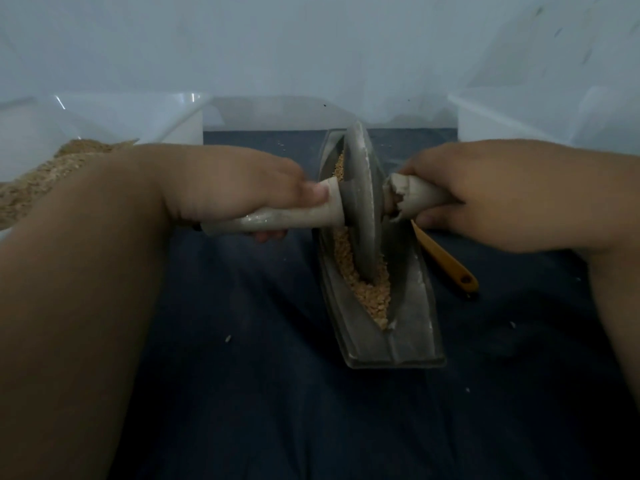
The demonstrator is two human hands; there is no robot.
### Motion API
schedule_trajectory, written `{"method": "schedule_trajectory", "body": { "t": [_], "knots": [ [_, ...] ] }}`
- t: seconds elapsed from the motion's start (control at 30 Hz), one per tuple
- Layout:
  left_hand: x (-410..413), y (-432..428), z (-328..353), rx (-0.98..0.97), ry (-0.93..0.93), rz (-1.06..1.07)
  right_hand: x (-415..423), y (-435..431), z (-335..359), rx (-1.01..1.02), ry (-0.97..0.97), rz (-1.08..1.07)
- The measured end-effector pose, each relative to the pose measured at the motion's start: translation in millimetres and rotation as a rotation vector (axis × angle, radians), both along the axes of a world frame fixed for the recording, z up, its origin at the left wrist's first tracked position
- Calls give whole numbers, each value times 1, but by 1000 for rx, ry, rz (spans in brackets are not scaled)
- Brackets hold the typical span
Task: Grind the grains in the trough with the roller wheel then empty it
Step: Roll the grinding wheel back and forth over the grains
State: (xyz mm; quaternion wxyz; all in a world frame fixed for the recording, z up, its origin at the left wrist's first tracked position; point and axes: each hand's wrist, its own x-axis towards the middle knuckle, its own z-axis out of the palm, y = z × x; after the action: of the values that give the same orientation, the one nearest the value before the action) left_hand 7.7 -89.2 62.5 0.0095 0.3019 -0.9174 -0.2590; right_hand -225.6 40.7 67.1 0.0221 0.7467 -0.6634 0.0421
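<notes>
The trough (412, 327) lies on the surface (242, 393), long axis running away from the person, grains (372, 296) in its channel; roller wheel (363, 202) upright inside, axle crosswise, left hand (242, 188) and right hand (485, 195) each gripping a handle

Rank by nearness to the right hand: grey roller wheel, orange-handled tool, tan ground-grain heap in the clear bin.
1. Grey roller wheel: handle gripped by the right hand.
2. Orange-handled tool: just under that hand.
3. Tan ground-grain heap: far left, in the bin.
</notes>
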Motion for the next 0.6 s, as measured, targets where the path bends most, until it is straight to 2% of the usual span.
{"method": "schedule_trajectory", "body": {
  "t": [0.07,0.13,0.23,0.3,0.43,0.53,0.6],
  "knots": [
    [4,-5,1,-44,4,17,-6,-8,-9,-61,-6,17],
    [4,-12,0,-223,23,89,-13,-18,-20,-173,0,29],
    [-11,-16,-15,-668,145,238,-23,-42,-43,-364,53,-56],
    [-27,-14,-30,-902,129,330,-26,-60,-56,-438,26,-158],
    [-39,-13,-47,-1024,118,371,-26,-72,-69,-487,-36,-235],
    [-37,-12,-42,-1044,87,354,-29,-68,-65,-401,24,-219],
    [-34,-6,-31,-1038,-15,326,-28,-59,-51,-320,37,-195]
  ]
}}
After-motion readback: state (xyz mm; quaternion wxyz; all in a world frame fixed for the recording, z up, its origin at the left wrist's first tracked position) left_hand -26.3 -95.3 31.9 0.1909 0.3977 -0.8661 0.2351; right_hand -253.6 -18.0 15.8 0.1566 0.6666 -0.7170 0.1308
